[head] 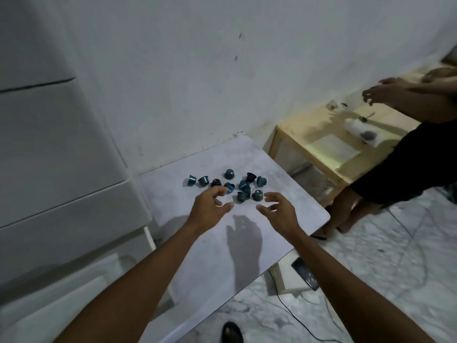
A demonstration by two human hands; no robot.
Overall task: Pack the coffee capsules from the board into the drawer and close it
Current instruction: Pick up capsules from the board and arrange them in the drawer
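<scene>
Several teal and dark coffee capsules (243, 185) lie scattered in a loose cluster on a pale grey board (284, 219). My left hand (210, 207) hovers just in front of the cluster's left part, fingers curled and apart, holding nothing. My right hand (278, 210) hovers near the cluster's right edge, close to a teal capsule (257, 195), fingers spread and empty. A white drawer unit (61, 184) stands at the left; its fronts look shut.
A wooden side table (321, 137) with paper and a white cloth stands at the right, where another person (408, 154) in dark clothes stands. A phone (305, 273) and cables lie on the marble floor below the board's right edge.
</scene>
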